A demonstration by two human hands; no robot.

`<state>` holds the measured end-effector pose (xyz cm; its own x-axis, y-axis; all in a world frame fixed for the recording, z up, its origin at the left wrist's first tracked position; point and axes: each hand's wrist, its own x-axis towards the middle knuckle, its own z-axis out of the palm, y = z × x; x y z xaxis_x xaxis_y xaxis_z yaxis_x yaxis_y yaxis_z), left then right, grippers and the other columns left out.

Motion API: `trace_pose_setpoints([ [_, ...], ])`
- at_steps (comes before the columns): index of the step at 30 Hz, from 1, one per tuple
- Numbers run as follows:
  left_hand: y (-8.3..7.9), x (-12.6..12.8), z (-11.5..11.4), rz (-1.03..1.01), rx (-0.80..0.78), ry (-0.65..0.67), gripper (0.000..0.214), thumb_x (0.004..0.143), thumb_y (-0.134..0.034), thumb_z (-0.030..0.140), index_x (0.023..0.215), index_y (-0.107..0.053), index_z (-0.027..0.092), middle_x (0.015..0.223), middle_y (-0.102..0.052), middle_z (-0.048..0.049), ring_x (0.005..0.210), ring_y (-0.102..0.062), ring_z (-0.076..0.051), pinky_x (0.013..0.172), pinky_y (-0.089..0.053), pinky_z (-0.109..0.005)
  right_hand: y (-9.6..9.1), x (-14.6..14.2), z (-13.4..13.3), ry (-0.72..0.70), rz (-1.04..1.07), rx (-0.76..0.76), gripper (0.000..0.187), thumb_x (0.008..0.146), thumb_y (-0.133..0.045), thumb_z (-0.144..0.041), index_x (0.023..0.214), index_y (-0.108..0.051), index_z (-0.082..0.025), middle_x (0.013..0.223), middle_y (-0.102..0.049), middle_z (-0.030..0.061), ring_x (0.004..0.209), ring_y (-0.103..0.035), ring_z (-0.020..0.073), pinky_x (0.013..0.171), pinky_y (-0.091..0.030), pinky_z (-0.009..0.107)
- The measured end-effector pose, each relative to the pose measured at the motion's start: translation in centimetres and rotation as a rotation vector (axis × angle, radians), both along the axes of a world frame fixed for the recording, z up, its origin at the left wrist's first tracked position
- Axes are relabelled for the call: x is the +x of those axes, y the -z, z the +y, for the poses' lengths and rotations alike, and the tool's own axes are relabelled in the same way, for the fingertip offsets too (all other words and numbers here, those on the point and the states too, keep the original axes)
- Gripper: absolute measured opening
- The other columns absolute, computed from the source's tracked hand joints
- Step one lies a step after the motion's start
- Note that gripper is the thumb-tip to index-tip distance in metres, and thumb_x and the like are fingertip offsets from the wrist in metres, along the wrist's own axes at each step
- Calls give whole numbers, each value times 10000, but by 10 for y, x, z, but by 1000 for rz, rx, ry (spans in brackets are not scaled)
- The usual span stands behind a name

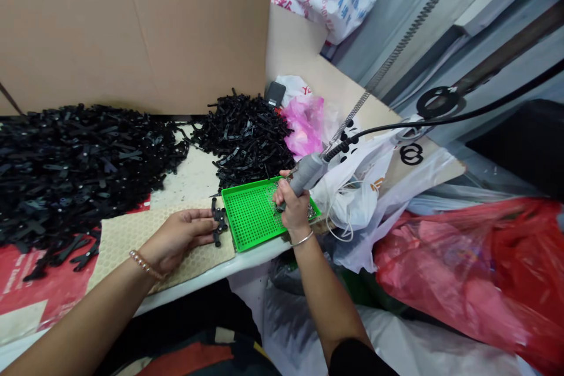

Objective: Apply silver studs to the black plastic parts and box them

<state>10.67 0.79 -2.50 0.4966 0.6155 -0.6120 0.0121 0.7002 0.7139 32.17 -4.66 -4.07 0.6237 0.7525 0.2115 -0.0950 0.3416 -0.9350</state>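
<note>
My right hand [293, 207] grips a grey handheld rotary tool [307, 173], with its tip down in the right part of a green perforated plastic tray [249, 217]. Small metal bits lie in the tray around the tip. My left hand [178, 234] rests flat on a beige honeycomb rubber mat [132, 241], fingers reaching to a small cluster of black plastic parts [218, 222] beside the tray's left edge. The hand does not appear to be holding them.
Two large heaps of black plastic parts [66, 170] [242, 141] lie behind the mat, on a table with a white edge [211, 270]. A cardboard wall [132, 23] stands behind. The tool's black cable [440, 117] runs right, above a white bag [352, 200], a pink bag [304, 126] and a red bag [458, 270].
</note>
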Motion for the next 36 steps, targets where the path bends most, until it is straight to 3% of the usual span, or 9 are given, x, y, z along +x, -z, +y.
trace_pose_setpoints([
  [13,5,0,0,1,4,-3,155,709,-663,-13,811,-724,86,800,-739,-83,670,-679,-132,614,-576,-195,10,1,0,-11,-35,6,223,747,-702,-350,875,-605,-196,465,-428,-108,391,-401,62,442,-361,215],
  [18,10,0,-1,-6,-5,-24,135,685,-676,-10,775,-713,84,754,-727,-71,644,-669,-128,604,-568,-203,-8,-2,-2,45,23,58,286,734,-697,-328,974,-603,-203,456,-412,-121,392,-374,57,449,-361,206],
  [21,12,0,0,-16,10,-35,150,649,-702,0,775,-712,81,771,-725,-72,650,-664,-129,602,-558,-204,-32,-20,2,22,83,147,330,745,-662,-364,1034,-586,-223,464,-364,-129,395,-327,53,460,-360,203],
  [24,15,1,0,-41,29,-33,175,619,-733,32,785,-711,81,779,-719,-70,649,-653,-127,605,-548,-210,-46,-50,14,-97,135,159,341,752,-630,-412,1040,-570,-239,477,-309,-131,393,-286,53,455,-342,205],
  [29,14,0,-1,-65,34,-30,201,576,-765,60,764,-699,91,766,-711,-61,624,-631,-118,593,-527,-214,-38,-93,38,-258,214,97,307,739,-647,-406,975,-546,-236,470,-336,-128,393,-299,55,450,-340,207],
  [36,12,-1,-2,-79,20,-53,222,554,-786,63,748,-684,98,731,-705,-60,626,-635,-130,614,-534,-238,-30,-99,43,-242,208,34,314,718,-661,-419,938,-536,-233,466,-335,-129,387,-306,52,443,-334,203],
])
